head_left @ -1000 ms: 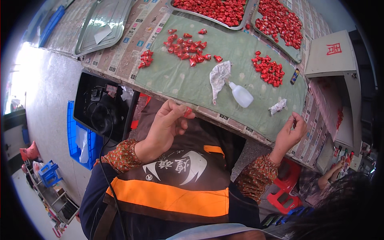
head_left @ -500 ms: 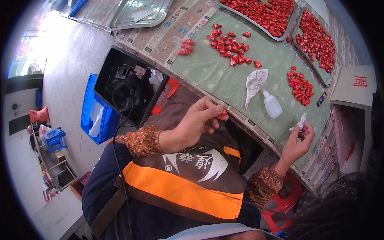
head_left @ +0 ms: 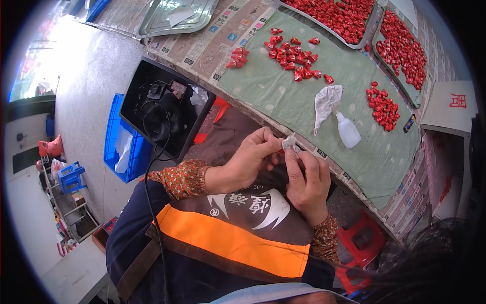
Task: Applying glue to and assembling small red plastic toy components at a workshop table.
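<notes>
My left hand [head_left: 249, 159] pinches a small shiny red piece [head_left: 281, 151], mostly hidden by the fingers, just off the table's near edge. Closed around a crumpled scrap of white cloth or tissue [head_left: 289, 142], my right hand [head_left: 308, 186] meets the left fingertips and presses the scrap against the piece. On the green mat [head_left: 263, 96] beyond lie a loose pile of similar red pieces [head_left: 296, 58], a smaller group [head_left: 237, 58] to its left and another cluster [head_left: 382, 106] to the right. A larger crumpled white cloth [head_left: 327, 104] rests beside a translucent white squeeze bottle [head_left: 348, 130] lying on its side.
Two trays heaped with red pieces, one wide [head_left: 334, 20] and one narrower [head_left: 401, 50], stand at the far right. A metal tray [head_left: 147, 25] sits far left. Left of the table are a black bin [head_left: 132, 109] and a blue crate [head_left: 112, 134]. A red stool [head_left: 362, 238] stands below right.
My right hand has come leftward from over the mat's right side, bringing the white scrap to the red piece in my left hand. The left hand stays nearly in place.
</notes>
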{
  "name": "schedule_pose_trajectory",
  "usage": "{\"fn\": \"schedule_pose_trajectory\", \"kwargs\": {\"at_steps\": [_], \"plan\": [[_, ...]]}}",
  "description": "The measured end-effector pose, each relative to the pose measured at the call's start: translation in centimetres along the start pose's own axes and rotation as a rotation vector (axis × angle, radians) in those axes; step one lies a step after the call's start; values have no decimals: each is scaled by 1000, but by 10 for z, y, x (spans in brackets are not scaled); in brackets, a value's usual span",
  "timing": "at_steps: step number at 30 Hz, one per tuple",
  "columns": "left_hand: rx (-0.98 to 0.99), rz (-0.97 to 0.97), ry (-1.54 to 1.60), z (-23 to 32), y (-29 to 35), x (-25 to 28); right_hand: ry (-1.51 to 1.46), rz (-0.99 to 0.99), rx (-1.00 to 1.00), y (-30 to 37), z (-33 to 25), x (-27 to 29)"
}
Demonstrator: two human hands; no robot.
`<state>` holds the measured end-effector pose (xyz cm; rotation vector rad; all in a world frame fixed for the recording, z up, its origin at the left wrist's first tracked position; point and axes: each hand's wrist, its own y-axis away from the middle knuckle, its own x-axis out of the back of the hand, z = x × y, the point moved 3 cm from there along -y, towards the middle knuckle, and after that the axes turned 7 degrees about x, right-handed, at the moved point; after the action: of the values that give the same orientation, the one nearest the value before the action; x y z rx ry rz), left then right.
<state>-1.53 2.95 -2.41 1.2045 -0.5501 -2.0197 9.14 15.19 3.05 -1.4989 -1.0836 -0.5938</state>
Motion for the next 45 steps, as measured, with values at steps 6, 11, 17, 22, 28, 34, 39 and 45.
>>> {"fn": "schedule_pose_trajectory", "kwargs": {"at_steps": [6, 11, 17, 22, 28, 34, 39, 45], "plan": [[25, 45, -39, 8, 3, -6, 37, -4, -127, 8, 17, 17], [58, 40, -14, 7, 4, -7, 23, 154, -185, 4, 17, 27], [67, 19, 25, 2, 4, -3, -77, 118, -67, -1, -3, 8], [77, 39, -37, 2, 2, -2, -53, 17, -71, 10, 3, 6], [121, 40, -6, 7, 4, -4, 121, 185, -238, 23, 32, 43], [107, 17, -16, 6, 3, -3, 371, 308, -502, 55, 80, 69], [75, 5, -34, 6, 3, -1, 477, 277, -581, 82, 112, 71], [60, 8, -66, 9, 3, -3, 595, 160, -610, 100, 131, 68]]}}
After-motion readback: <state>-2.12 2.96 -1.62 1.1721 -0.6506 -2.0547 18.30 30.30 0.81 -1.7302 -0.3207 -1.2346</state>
